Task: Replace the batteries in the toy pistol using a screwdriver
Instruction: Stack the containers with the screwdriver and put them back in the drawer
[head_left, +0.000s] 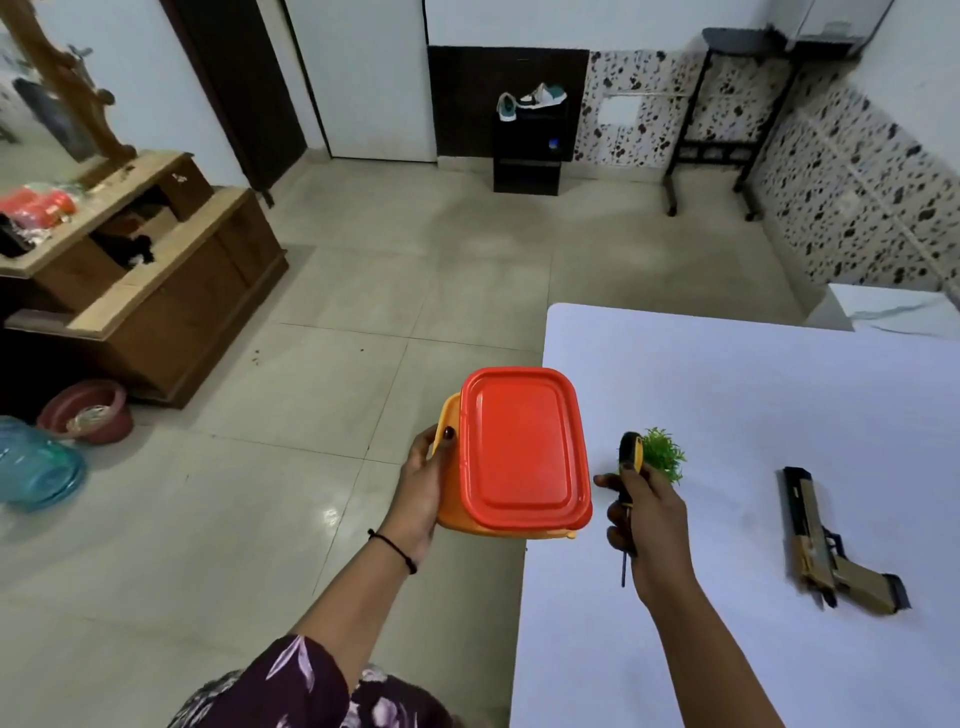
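Note:
A tan and black toy pistol (826, 545) lies flat on the white table (753, 395), to the right of my hands. My right hand (649, 519) is closed around a screwdriver (630, 457) with a yellow and black handle, its thin shaft pointing down toward me. My left hand (423, 488) grips the left side of an orange plastic box with a red lid (519, 447), held in the air at the table's left edge. The box is closed, so its contents are hidden. No batteries are visible.
A small green artificial plant (665, 460) stands on the table just behind my right hand. A wooden dresser (171, 291) stands at the left, with a red tub (88, 410) and a blue water jug (36, 462) on the tiled floor. A black shoe stand (530, 145) is by the far wall.

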